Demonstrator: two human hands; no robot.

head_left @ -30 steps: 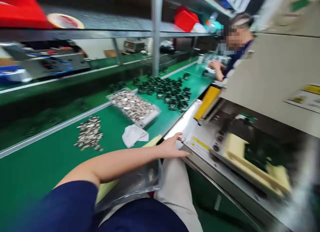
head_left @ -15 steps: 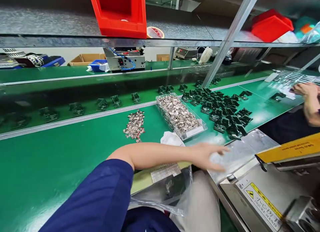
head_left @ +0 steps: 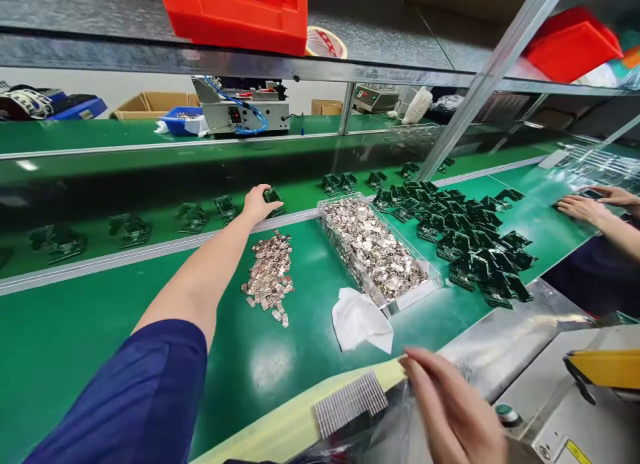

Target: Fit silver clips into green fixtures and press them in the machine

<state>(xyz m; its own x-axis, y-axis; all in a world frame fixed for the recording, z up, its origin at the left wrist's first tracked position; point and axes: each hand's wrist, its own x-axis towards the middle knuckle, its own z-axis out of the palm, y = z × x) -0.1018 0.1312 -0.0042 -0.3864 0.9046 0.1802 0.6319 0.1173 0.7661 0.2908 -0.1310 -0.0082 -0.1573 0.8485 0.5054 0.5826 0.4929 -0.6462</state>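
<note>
Left hand (head_left: pixel 257 205) on circuit board (head_left: pixel 273 196); right hand (head_left: pixel 453 407) by plastic bag (head_left: pixel 385 431).

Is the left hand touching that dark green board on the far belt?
Touching: the head view shows the left hand with its fingers lying over the dark green board on the far belt.

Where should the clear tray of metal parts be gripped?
Take the clear tray by its near short wall, from the person's side with the right hand: that wall faces the hand, the white cloth lies only at its left corner, and parts fill the inside.
</note>
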